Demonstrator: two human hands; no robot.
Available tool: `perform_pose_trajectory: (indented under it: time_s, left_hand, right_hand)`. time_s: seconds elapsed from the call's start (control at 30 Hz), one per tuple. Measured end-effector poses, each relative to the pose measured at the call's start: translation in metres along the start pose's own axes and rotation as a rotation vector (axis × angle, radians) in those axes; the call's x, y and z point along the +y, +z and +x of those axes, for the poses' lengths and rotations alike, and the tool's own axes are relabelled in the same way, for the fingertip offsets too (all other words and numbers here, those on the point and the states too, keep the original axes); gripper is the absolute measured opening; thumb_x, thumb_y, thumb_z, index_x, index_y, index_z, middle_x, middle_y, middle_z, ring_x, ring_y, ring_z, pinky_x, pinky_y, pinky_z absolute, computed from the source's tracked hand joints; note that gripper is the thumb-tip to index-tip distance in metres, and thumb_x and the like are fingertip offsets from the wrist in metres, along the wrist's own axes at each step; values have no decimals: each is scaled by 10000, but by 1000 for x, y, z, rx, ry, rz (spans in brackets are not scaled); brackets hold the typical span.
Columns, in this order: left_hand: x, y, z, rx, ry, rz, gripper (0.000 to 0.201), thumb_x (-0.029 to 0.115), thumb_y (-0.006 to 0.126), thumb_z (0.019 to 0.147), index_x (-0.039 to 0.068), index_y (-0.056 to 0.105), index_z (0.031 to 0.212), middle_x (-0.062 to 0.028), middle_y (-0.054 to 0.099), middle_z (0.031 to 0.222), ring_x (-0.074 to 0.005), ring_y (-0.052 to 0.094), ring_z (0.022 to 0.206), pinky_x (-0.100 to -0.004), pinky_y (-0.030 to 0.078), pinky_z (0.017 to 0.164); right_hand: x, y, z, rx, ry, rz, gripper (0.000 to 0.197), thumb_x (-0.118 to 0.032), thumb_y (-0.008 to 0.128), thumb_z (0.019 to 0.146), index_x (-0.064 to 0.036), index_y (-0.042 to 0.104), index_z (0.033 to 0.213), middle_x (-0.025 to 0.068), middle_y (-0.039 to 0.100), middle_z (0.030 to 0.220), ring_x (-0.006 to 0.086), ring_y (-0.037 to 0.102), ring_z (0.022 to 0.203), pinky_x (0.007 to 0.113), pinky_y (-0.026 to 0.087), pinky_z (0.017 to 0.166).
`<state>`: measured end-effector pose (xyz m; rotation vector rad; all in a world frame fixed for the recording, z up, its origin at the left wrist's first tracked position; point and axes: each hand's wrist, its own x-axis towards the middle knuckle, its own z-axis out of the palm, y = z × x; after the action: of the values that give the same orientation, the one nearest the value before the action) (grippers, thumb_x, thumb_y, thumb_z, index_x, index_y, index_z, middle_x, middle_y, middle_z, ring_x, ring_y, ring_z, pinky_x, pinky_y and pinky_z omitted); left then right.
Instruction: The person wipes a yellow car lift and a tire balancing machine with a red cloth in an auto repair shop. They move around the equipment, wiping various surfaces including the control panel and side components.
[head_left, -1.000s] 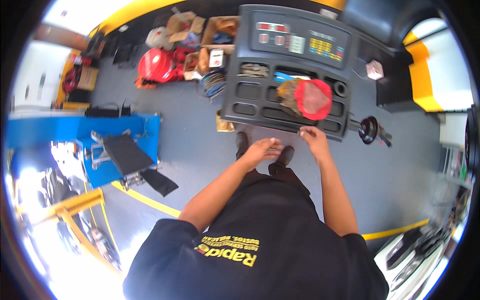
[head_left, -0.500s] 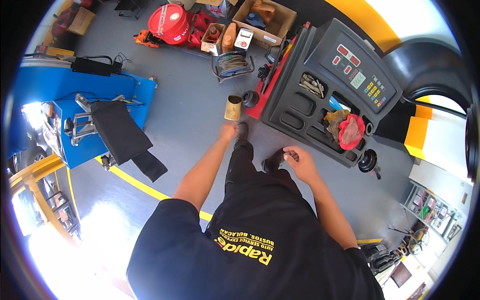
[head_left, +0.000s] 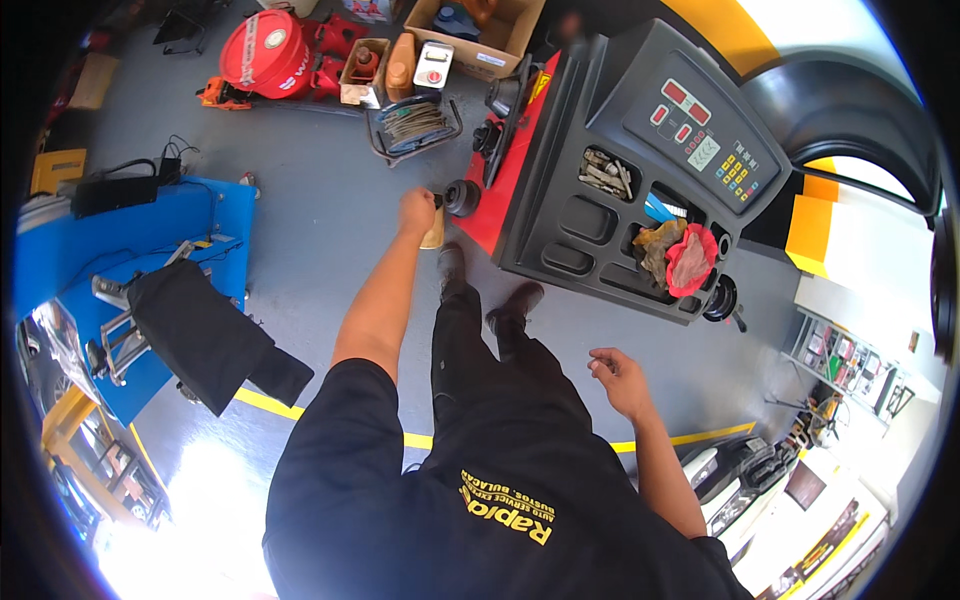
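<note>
My left hand (head_left: 417,212) is closed at the upper part of a tan, cup-like container (head_left: 433,232). The hand covers much of the container, and the fingers' exact hold is partly hidden. Just right of it, a round black knob-like part (head_left: 462,197) sticks out from the red side of a wheel balancer (head_left: 580,215). Away from the machine, in front of my body, hangs my right hand (head_left: 620,383). Its fingers are loosely bent and apart, with nothing seen in them.
Small metal pieces (head_left: 606,174) and a red cloth (head_left: 690,262) lie in the balancer's top tray. A cable reel (head_left: 415,128), a red bucket (head_left: 265,52) and a cardboard box (head_left: 480,48) stand beyond. A blue machine (head_left: 215,225) with a black padded part (head_left: 195,335) is on the left.
My left hand has moved forward from the container's near side to its upper part. My right hand has dropped back, away from the balancer. The whole view has shifted slightly.
</note>
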<state>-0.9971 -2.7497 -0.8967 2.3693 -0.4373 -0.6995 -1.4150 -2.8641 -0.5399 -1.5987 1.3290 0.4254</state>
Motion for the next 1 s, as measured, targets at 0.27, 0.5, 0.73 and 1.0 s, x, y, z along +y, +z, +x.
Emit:
perform_pose_trajectory:
  time_s: [0.27,0.5,0.73,1.0]
  left_hand:
    - [-18,25,39,-56,-11,127,189,182,709,885,58,787,1005,-197,770,978,-381,741,953,-451,580,860]
    - [-36,45,55,-101,-126,31,235,193,679,895,48,789,1042,-211,769,1037,-385,736,1010,-454,573,907]
    - [-71,68,62,-140,-138,185,325,258,633,907,30,779,1087,-261,738,1129,-431,701,1095,-487,546,954]
    - [-93,64,18,-349,-265,157,367,299,559,922,8,769,999,-294,728,1026,-482,711,961,-543,541,820]
  right_hand:
    - [31,10,-1,22,118,82,295,-172,691,987,-1,704,1227,116,749,1018,195,690,916,336,556,869]
    - [47,10,1,25,186,78,287,-183,699,984,-16,706,1218,116,748,1002,197,697,907,335,562,862]
    - [61,-13,8,79,141,34,279,-174,698,980,-23,703,1215,124,743,968,214,704,876,340,566,841]
    - [97,-46,20,205,38,211,267,-172,694,986,-37,703,1216,122,743,970,227,709,901,350,566,845]
